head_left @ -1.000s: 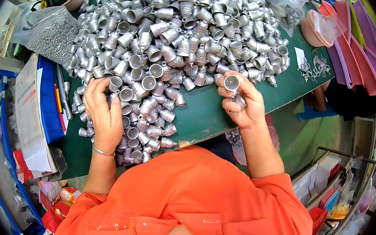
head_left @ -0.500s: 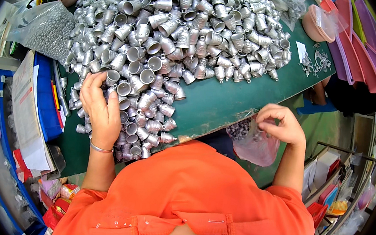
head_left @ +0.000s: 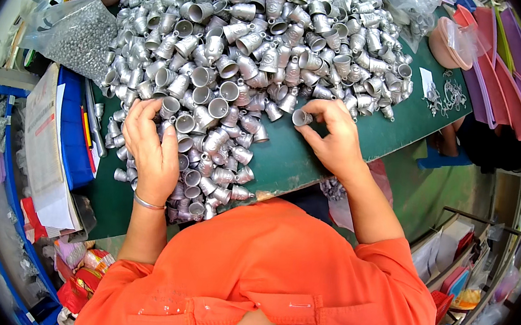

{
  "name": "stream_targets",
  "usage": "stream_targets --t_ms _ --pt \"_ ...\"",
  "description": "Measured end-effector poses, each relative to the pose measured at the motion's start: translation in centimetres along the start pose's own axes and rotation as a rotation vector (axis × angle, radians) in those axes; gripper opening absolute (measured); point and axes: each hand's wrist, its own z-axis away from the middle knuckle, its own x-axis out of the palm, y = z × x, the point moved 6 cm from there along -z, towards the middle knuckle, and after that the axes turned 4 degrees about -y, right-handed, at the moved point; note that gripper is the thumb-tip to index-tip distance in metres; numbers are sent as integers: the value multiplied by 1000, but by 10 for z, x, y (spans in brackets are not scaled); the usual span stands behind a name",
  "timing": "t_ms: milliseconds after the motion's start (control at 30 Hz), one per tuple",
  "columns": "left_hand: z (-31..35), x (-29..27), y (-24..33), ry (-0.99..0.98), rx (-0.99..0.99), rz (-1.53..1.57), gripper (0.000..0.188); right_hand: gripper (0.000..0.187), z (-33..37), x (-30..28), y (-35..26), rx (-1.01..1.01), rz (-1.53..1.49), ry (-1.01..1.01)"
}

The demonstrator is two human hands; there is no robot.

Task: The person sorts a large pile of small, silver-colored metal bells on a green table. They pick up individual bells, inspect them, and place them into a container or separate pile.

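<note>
Small silver-grey metal bells point(head_left: 219, 69), each with a loop on top, lie in a large heap over the green table point(head_left: 286, 159). My right hand point(head_left: 334, 138) has one bell point(head_left: 302, 118) pinched between thumb and fingers, its hollow mouth turned to the left, just in front of the heap. On the heap's near left side rests my left hand point(head_left: 152, 151), thumb and fingers apart, touching the bells beside it. Its palm side is hidden. Below my right forearm a clear plastic bag point(head_left: 338, 209) with small grey pieces shows partly at the table edge.
A clear bag of small grey beads point(head_left: 79, 42) stands left of the heap. Nearby are a blue tray point(head_left: 73, 136) and papers point(head_left: 44, 133). At the back right are a pink bowl point(head_left: 447, 46) and upright coloured trays point(head_left: 502, 67). Another person's arm point(head_left: 448, 141) shows beyond the right edge.
My right hand has moved from the plastic bag up and left to the heap's front and now holds a bell. My left hand stays at the same bells; the view has shifted slightly.
</note>
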Motion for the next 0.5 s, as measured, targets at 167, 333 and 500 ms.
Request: stream_targets --t_ms 167,333,500 --pt "0 -1 0 -4 -3 3 41 38 17 -2 6 71 -574 63" --pt "0 0 0 -9 2 8 41 39 19 5 9 160 -1092 -24" --pt "-1 -2 0 -13 -12 21 40 37 24 13 13 307 -1935 -226"
